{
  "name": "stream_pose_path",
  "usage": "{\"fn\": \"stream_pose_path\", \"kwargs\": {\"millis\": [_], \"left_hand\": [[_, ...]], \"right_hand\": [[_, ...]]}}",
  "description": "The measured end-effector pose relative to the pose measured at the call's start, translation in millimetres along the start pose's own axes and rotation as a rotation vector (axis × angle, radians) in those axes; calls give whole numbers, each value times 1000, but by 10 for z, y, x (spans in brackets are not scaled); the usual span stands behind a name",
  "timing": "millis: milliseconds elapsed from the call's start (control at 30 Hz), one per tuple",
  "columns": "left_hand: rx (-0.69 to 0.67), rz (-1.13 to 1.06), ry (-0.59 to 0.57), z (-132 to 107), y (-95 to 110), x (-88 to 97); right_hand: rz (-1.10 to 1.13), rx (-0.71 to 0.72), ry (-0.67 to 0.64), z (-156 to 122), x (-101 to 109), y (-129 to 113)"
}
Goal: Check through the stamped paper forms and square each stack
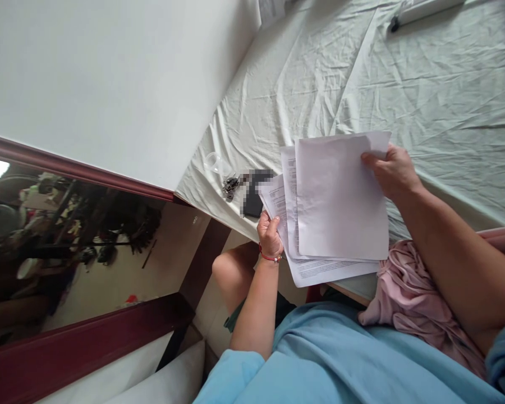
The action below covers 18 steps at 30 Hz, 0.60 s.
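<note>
My left hand (270, 233) is closed on the left edge of several printed sheets (320, 270), its thumb lying on top. A red beaded bracelet circles that wrist. On the other side, my right hand (390, 169) pinches the upper right corner of a blank-faced sheet of paper (340, 196), which overlaps the printed ones. The sheets are fanned out, with lines of print showing at the left and along the bottom. Just beyond my left hand lies a dark flat object (255, 193), partly blurred out. Beside it are a small heap of dark metal clips (230, 187) and a clear plastic container (217, 163).
A pale wrinkled cloth (446, 106) covers the table. Pink fabric (408, 280) bunches near my right forearm. A white bar-like object (425, 12) lies at the far right. To the left stand a white wall (101, 73) and a mirror with a dark red frame (88, 311).
</note>
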<state>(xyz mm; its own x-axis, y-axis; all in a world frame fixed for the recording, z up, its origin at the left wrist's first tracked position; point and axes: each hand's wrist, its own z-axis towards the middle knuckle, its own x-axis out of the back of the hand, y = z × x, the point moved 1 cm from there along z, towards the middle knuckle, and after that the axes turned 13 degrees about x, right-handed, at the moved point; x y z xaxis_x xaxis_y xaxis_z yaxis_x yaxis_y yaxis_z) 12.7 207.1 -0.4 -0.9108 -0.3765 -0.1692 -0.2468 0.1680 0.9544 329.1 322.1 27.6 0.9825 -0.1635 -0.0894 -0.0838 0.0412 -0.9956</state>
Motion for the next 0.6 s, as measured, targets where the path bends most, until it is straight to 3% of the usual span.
{"fn": "stream_pose_path", "kwargs": {"millis": [167,467,600], "left_hand": [[-19,3,12,-2,-10,1],[-55,14,43,5,-46,12],[-67,21,61,8,-57,12]], "right_hand": [[24,-21,56,-12,-10,1],[63,-183,-87,-90,-78,-139],[66,-171,-91,-115,-95,-139]]}}
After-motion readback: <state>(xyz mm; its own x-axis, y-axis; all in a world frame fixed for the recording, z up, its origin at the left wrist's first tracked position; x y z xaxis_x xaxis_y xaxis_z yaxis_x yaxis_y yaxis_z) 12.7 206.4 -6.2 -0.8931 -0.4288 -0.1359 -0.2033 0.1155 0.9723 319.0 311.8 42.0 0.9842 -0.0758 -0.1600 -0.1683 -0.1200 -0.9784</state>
